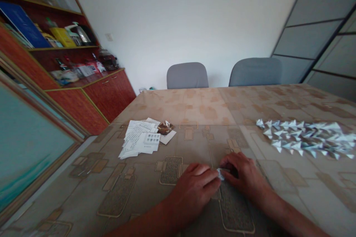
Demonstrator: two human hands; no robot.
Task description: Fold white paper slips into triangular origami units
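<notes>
White paper scrap point(220, 173) is sitting at about 6 o'clock on the table point(194, 118), with the left hand point(194, 187) and right hand point(244, 176) both pinching it. Folded paper pieces point(306, 139) are lying at 3 o'clock, paper slips point(141, 139) at 9.

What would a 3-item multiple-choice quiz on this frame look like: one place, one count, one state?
1. Where do the folded paper pieces lie?
A. right side of the table
B. on a chair
C. on the shelf

2. How many grey chairs stand behind the table?
A. one
B. two
C. four

3. What are the hands doing?
A. resting apart, empty
B. pressing a small paper piece between them
C. lifting the paper stack

Key: 1 A, they are spread at the right. 2 B, two chair backs show. 3 B, left hand and right hand meet on the small paper piece.
</notes>
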